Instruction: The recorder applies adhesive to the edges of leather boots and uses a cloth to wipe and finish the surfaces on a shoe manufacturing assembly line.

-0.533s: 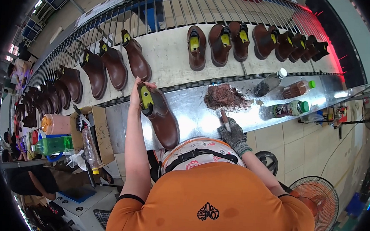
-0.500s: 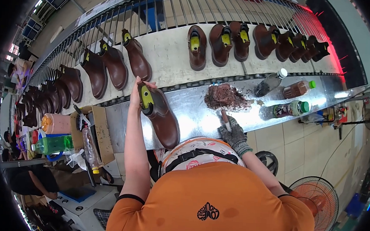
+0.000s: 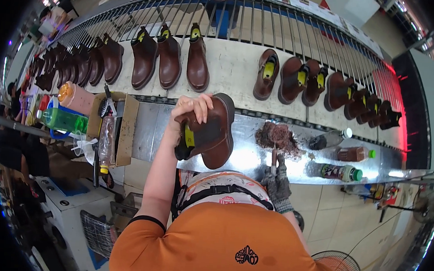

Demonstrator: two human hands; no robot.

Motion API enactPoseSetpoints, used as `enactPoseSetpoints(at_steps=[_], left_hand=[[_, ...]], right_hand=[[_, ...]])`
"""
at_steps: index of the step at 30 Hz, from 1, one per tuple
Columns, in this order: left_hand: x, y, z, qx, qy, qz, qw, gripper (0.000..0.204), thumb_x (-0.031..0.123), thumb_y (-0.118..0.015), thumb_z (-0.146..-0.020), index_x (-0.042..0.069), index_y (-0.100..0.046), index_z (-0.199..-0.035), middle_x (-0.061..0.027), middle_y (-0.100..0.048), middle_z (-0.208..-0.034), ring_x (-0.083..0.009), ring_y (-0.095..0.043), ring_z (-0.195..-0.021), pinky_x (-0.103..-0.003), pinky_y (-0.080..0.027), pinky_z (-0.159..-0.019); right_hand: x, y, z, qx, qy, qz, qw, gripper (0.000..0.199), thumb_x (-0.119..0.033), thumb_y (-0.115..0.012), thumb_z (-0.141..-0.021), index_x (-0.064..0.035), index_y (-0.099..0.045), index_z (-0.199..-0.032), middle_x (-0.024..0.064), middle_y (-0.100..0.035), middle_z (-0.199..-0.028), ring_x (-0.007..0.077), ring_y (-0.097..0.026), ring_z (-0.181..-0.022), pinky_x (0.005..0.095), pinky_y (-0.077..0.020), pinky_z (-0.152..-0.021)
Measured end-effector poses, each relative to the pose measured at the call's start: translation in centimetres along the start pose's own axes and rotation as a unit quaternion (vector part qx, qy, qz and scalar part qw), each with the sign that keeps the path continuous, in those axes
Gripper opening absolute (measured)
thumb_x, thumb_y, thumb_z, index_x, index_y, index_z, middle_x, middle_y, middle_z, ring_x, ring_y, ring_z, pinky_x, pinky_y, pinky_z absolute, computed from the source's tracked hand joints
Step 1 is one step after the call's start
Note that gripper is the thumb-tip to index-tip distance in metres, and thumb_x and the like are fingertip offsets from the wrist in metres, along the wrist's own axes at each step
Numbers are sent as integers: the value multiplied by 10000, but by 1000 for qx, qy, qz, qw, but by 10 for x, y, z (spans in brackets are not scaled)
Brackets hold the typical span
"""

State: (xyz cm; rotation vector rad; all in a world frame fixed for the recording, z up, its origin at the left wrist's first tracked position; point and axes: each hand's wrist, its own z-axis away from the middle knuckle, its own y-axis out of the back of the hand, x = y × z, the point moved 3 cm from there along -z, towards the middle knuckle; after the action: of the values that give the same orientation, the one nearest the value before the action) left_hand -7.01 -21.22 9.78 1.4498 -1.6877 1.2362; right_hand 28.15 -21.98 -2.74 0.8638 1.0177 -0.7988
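Note:
A brown leather ankle boot is held above the metal bench by my bare left hand. My fingers wrap over its shaft near the opening. The boot is tilted, with its dark sole edge toward the right and a yellow insole showing inside the opening. My right hand, in a grey knit glove, closes round a slim tool with a brown handle. The tool's thin tip points at a heap of dark reddish-brown crumbs on the bench; its exact kind is unclear.
Rows of similar boots stand along the pale conveyor belt beyond the bench. To the right lie several bottles, one with a green cap. At left are a cardboard box with brushes and a pink jug. A fan stands behind right.
My left hand has turned the boot over onto its side and shifted its grip across the shaft. The right hand still holds the tool by the crumbs. The whole view has shifted.

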Motion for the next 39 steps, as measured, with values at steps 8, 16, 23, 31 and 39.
enactPoseSetpoints(at_steps=[8,16,23,31,39], left_hand=[[7,-18,11,-117,-20,42,992,406,387,-576,-745,59,-640,-514,-72,-597,-568,-217,-548,-809,-406,-234,-1035],[10,-19,20,-153,-26,57,986,352,356,-609,-707,66,-651,-513,-62,-605,-558,-204,-551,-808,-402,-236,-1038],[15,-29,12,-160,-17,58,985,402,405,-622,-738,74,-656,-514,-55,-615,-572,-196,-554,-819,-385,-219,-1047],[12,-36,16,-162,-9,45,986,360,395,-639,-663,80,-632,-490,-40,-601,-549,-194,-555,-767,-412,-246,-1022],[12,-39,20,-156,-11,50,986,358,410,-655,-658,96,-635,-485,-28,-596,-533,-194,-563,-781,-405,-243,-1028]], right_hand=[[-25,-2,2,36,65,-38,997,527,-108,-568,-867,-73,-363,-1351,59,-595,-797,114,-548,-613,285,-443,-544],[-58,-2,12,38,27,-166,985,215,-41,-535,-879,-52,-467,-1083,54,-579,-830,84,-520,-560,223,-443,-485],[-136,14,2,-173,52,-38,983,420,-27,-590,-811,-34,-512,-1224,83,-614,-1070,136,-621,-704,264,-493,-643],[-203,-3,2,-233,271,233,904,428,-89,-628,-778,-78,-562,-1201,130,-576,-1188,298,-534,-1126,375,-413,-966],[-205,-8,3,-254,305,236,887,418,-104,-623,-789,-89,-564,-1203,124,-577,-1191,305,-536,-1115,375,-420,-953]])
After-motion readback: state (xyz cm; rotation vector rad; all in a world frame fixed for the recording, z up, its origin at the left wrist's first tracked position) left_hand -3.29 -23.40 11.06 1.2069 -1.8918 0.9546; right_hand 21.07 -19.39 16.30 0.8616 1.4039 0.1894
